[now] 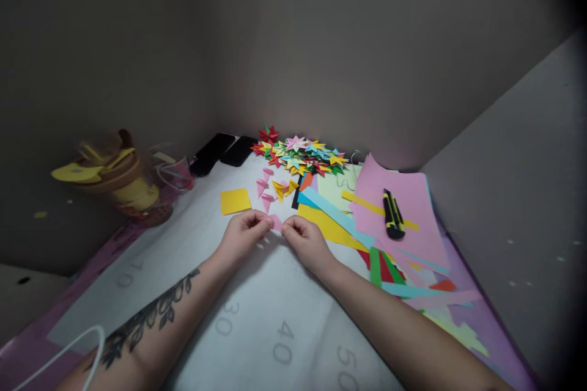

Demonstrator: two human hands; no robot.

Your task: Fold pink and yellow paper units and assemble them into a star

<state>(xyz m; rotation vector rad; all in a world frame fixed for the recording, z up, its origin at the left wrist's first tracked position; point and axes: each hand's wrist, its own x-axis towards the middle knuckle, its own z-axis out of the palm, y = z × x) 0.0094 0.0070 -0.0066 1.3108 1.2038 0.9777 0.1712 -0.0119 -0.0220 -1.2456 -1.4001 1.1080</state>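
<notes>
Between my two hands is a small pink paper piece (276, 222), pinched at its left edge by my left hand (249, 231) and at its right side by my right hand (308, 241). Just beyond them lie several folded pink pieces (267, 200) and folded yellow pieces (279, 190). A yellow paper square (235, 201) rests behind and left of my left hand. Farther back, a pile of many-coloured paper stars (297, 144) sits near the wall.
To the right, a black and yellow cutter (393, 215) lies on pink sheets (424, 195), with paper strips (339, 215) and scraps around. Two dark phones (214, 153) lie at the back left. A brown and yellow container (131, 186) and a clear cup (180, 175) stand left.
</notes>
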